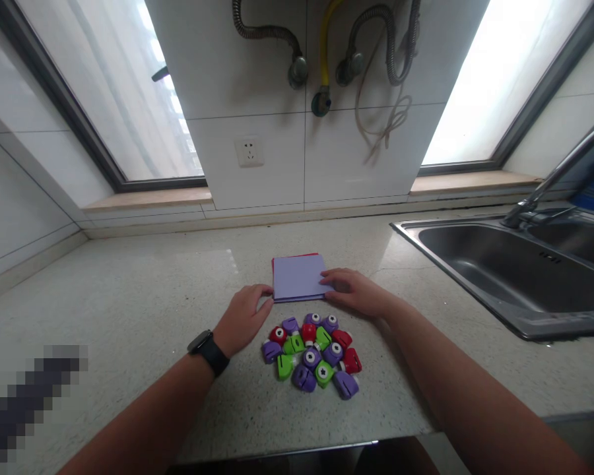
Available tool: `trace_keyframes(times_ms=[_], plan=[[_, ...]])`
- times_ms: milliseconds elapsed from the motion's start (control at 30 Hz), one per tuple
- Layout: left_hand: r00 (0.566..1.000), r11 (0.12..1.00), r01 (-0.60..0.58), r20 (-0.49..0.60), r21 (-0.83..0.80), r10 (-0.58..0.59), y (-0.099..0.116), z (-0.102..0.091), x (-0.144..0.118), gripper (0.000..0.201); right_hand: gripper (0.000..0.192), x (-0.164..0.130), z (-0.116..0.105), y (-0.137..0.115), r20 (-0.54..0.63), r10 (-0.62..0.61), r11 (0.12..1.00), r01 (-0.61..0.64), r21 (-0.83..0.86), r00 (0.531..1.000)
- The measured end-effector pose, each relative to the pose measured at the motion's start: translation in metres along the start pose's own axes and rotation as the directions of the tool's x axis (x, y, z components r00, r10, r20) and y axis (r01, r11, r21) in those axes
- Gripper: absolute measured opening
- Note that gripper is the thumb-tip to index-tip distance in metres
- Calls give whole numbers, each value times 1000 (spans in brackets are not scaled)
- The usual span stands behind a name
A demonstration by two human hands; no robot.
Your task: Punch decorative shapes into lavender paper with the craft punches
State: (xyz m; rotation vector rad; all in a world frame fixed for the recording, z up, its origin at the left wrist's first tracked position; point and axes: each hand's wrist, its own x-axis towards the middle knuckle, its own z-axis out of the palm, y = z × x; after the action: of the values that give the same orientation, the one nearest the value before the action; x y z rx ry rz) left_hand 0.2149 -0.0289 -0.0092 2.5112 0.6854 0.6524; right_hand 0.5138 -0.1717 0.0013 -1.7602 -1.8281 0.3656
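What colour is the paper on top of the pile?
The top paper is light purple, seen best in the head view.

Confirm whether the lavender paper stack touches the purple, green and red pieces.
Apart: the head view shows a strip of countertop between the paper stack and the nearest pieces.

Left window (113,86): bright, hazy daylight
Right window (480,86): blown out to white
Bench (129,297): pale glare patches, soft shadow beside right forearm (455,376)
Picture edges: wide-angle stretching
Lower-left corner: coarse pixel blocks (30,399)
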Motion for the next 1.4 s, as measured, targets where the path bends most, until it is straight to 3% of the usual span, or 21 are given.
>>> trace_keyframes(times_ms=[200, 367, 500, 633, 733, 833, 967, 1100, 1167, 1300, 1400], plan=[[1000, 999, 21, -3, -32, -21, 2, -1, 0, 27, 25, 1, -2, -1, -75, -66, 998, 66, -1, 995], [999, 996, 37, -7, -85, -37, 2, -2, 1, 27, 25, 2, -1, 2, -188, -33, 997, 20, -72, 982], [998, 985, 42, -30, -165, -47, 4, -3, 1, 31, 28, 1, -5, 0, -329, 5, 999, -22, -49, 944], [988, 934, 141, -14, -329, -154, 9, -9, 2, 35, 31, -1, -9, -11, -469, 67, 996, -28, 90, 881], [988, 834, 155, 91, -530, -126, 7, -13, 4, 46, 31, -3, -6, -23, -535, 94, 970, 45, 240, 840], [979, 647, 191, 195, -738, -67, 3, -13, 6, 59, 27, -3, -1, -33, -527, 29, 943, 152, 297, 849], [952, 330, 293, 305, -897, -16, 2, -9, 3, 81, 24, -4, 4, -42, -476, -178, 944, 287, 166, 861], [953, 176, 301, 304, -937, -12, 7, -6, 0, 96, 26, -5, 2, -43, -413, -303, 933, 355, 53, 859], [950, 126, 312, 306, -942, -62, 9, -4, 0, 87, 27, -5, 2, -42, -385, -321, 931, 362, 37, 865], [939, 59, 308, 294, -949, -178, 9, 1, 3, 37, 25, -4, 3, -41, -354, -319, 938, 346, 15, 879], [939, 42, 288, 274, -957, -210, 8, 4, 4, 34, 24, -3, 3, -40, -351, -313, 940, 341, 18, 883]])
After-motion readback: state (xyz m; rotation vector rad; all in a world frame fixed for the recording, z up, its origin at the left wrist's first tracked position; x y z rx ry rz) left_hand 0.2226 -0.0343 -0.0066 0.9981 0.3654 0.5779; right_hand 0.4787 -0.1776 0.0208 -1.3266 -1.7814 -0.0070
